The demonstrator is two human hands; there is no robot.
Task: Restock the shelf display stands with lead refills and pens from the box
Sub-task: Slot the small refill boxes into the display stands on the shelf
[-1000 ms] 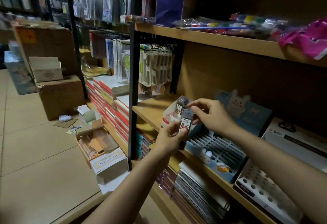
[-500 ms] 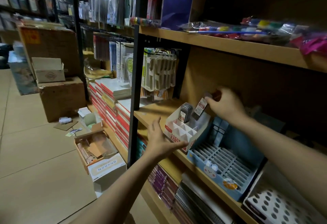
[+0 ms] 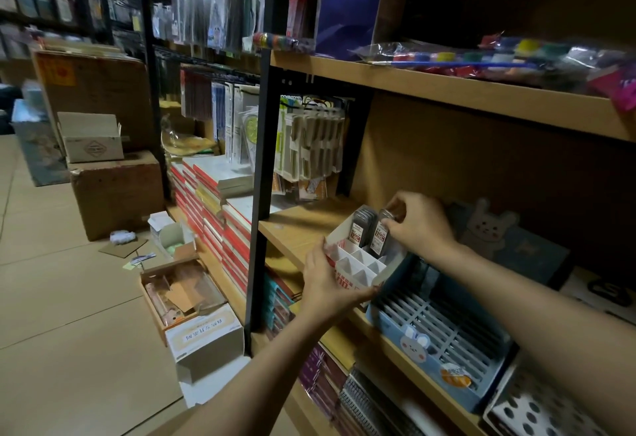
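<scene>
A white cardboard display stand point(image 3: 358, 265) with small compartments sits on the wooden shelf point(image 3: 303, 229). Grey lead refill cases point(image 3: 362, 227) stand in its back row. My right hand point(image 3: 421, 222) pinches the top of one lead refill case point(image 3: 380, 234) that is lowered into a back compartment. My left hand point(image 3: 325, 280) grips the stand's front left corner. Beside the stand on the right is a blue slotted pen stand point(image 3: 437, 329) with a rabbit picture. The supply box point(image 3: 182, 292) lies open on the floor below.
A white carton point(image 3: 203, 335) lies next to the floor box. Brown cartons point(image 3: 117, 191) are stacked further left. Notebooks point(image 3: 210, 194) are piled left of the black shelf post point(image 3: 261, 160). A white stand with round holes point(image 3: 537, 408) sits at the lower right. An upper shelf point(image 3: 447, 91) overhangs.
My right hand carried a refill case from my left hand to the white stand and lowered it into a back compartment. My left hand moved to the stand's front and took hold of it.
</scene>
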